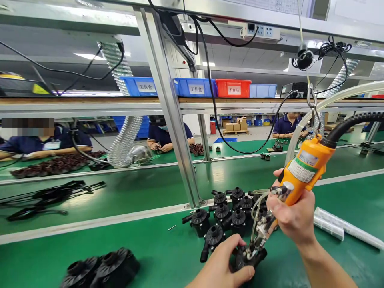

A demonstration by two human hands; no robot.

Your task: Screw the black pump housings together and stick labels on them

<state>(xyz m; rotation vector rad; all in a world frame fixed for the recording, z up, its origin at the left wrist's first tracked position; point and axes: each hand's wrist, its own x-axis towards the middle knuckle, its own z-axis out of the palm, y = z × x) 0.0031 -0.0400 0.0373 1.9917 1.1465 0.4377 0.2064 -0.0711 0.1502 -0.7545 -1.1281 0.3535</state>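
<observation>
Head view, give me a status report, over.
Right hand gripping orange screwdriver, tip down on black pump housing. Left hand holding that housing. Other pumps clustered just behind, none blocking.

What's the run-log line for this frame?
left hand: holds black pump housing | right hand: grips orange screwdriver | tip: on housing | behind: more housings on green bench

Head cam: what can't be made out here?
Head view only.
- pump housing: mostly hidden by left hand and the tool's nozzle.
- orange screwdriver label: too small to read; right hand covers its grip.
- black parts, lower left: cut by bottom edge.
</observation>
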